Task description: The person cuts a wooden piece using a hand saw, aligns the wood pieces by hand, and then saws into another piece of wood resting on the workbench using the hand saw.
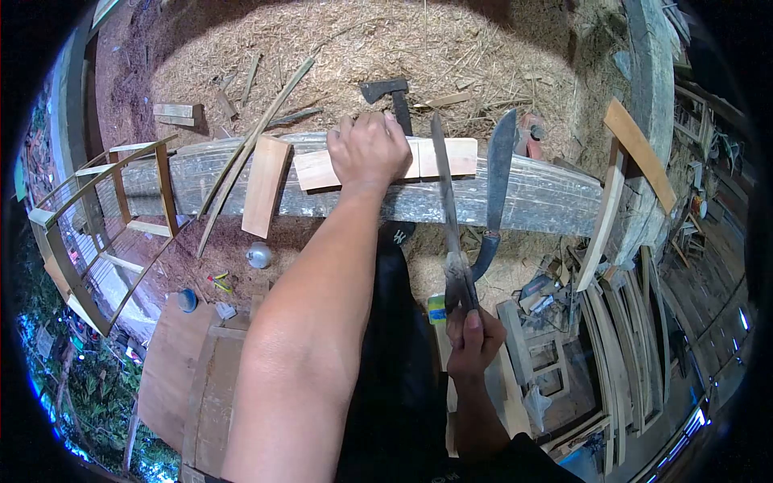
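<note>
My left hand is closed over a pale wood block, pressing it down on a thick grey beam. At the right, my right hand grips the handle of a handsaw. The saw's blade lies across the right part of the pale wood, near a dark line on it. A machete rests on the beam just right of the saw. Left of the block, another pale board lies across the beam.
A hatchet lies beyond the beam among wood shavings. Thin strips cross the beam at the left, beside a slatted wooden frame. Curved boards lean at the right. A clear round object and pliers lie nearer.
</note>
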`<action>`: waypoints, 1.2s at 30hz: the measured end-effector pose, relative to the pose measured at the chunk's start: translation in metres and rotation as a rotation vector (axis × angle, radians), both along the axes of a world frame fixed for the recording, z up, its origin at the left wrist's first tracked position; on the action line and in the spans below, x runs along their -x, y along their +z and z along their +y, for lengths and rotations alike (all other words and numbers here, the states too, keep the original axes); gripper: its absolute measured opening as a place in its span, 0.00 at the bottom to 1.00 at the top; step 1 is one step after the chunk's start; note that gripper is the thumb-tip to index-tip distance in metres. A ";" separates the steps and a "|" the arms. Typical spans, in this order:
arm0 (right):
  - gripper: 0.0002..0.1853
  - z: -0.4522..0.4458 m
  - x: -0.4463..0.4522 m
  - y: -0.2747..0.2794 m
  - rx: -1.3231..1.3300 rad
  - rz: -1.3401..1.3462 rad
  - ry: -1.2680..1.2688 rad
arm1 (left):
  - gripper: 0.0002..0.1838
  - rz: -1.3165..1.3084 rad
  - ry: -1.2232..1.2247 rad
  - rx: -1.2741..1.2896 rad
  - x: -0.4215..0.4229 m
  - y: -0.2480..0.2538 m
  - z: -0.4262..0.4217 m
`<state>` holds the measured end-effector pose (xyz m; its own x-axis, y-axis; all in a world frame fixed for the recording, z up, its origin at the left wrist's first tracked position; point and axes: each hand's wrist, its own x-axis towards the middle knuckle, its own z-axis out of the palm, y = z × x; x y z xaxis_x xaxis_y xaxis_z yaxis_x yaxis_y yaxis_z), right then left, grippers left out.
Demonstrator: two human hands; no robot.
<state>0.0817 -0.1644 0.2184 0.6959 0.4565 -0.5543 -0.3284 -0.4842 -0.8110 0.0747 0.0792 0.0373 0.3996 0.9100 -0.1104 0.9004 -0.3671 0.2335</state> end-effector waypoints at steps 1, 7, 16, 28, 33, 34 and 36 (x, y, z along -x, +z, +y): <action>0.26 0.003 -0.003 -0.001 0.005 0.013 0.019 | 0.16 -0.004 -0.003 0.008 0.000 -0.001 -0.001; 0.24 0.005 -0.001 -0.017 0.040 0.049 0.042 | 0.15 0.007 -0.017 0.008 0.000 0.000 0.000; 0.23 0.024 -0.004 -0.001 0.123 0.067 0.076 | 0.18 0.044 -0.034 0.094 0.000 0.004 0.003; 0.25 0.060 -0.011 -0.039 0.139 0.071 0.043 | 0.20 0.092 -0.015 0.140 -0.003 0.007 0.004; 0.27 0.083 -0.041 -0.024 0.125 0.117 0.006 | 0.19 0.067 0.015 0.242 -0.002 0.011 0.006; 0.27 0.089 -0.044 -0.019 0.134 0.117 0.005 | 0.19 0.060 0.006 0.205 -0.001 0.007 0.005; 0.27 0.099 -0.047 -0.013 0.216 0.033 0.154 | 0.19 0.041 -0.005 0.159 0.000 0.002 0.004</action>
